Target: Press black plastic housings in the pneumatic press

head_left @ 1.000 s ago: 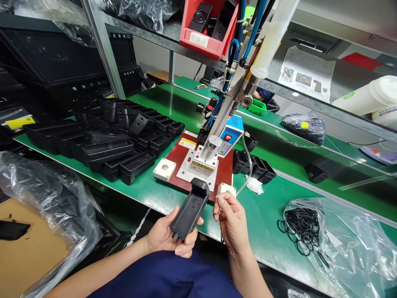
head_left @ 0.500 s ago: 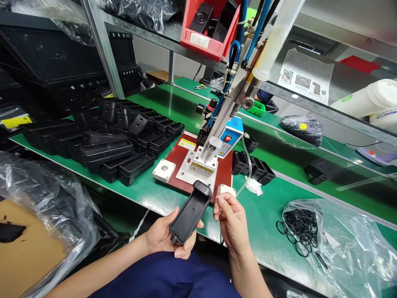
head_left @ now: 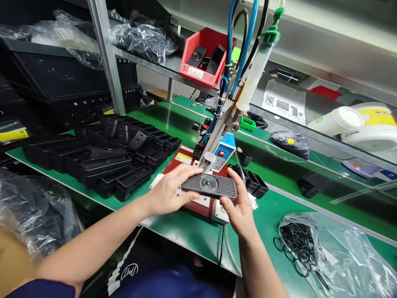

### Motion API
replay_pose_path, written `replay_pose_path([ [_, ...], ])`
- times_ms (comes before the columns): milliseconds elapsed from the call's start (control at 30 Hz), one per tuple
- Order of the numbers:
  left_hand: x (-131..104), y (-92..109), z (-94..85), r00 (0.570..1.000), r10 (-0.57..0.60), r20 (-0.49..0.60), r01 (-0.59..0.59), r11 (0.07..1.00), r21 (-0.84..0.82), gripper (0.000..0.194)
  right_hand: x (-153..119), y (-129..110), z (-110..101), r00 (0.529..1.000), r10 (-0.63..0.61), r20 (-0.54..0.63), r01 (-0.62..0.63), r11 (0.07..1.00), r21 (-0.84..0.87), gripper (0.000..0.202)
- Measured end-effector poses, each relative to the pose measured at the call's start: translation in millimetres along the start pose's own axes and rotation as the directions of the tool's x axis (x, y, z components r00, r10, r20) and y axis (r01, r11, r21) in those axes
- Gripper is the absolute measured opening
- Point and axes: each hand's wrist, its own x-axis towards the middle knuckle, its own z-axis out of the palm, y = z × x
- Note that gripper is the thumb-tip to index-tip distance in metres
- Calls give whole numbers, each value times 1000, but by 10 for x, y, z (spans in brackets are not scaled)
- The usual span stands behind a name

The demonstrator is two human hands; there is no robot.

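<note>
A long black plastic part with a round recess and ribbed end is held up between both hands, in front of the machine's metal head. My left hand pinches its left end between thumb and fingers. At its right end, my right hand grips it with the thumb below and the index finger above. Behind and below the part lies the machine's red base, partly covered by the hands and the part.
Many black housings are piled on the green table's left. More black parts stand right of the machine. A plastic bag with black rings lies at right. A red bin sits on the shelf above.
The black part has been raised toward the machine and turned sideways, its ribbed face now showing. My right hand has taken hold of its right end. The view has shifted.
</note>
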Motion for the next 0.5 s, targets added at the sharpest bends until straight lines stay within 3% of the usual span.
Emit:
replay_pose_path([
  [100, 437, -183, 24, 992, 63, -110, -71, 995, -64, 47, 348, 74, -52, 991, -121, -49, 116, 989, -86, 67],
  [233, 809, -508, 194, 979, -90, -181, 36, 959, -281, 43, 687, 312, -48, 992, -88, -86, 81, 993, -85, 59],
  [333, 869, -637, 342, 955, -213, -205, 118, 910, -397, 37, 744, 473, 3, 992, -35, -120, 25, 996, -90, 44],
  [500, 849, -617, 436, 922, -268, -279, 124, 887, -445, 27, 682, 566, 45, 988, -86, -130, 75, 993, -87, 36],
])
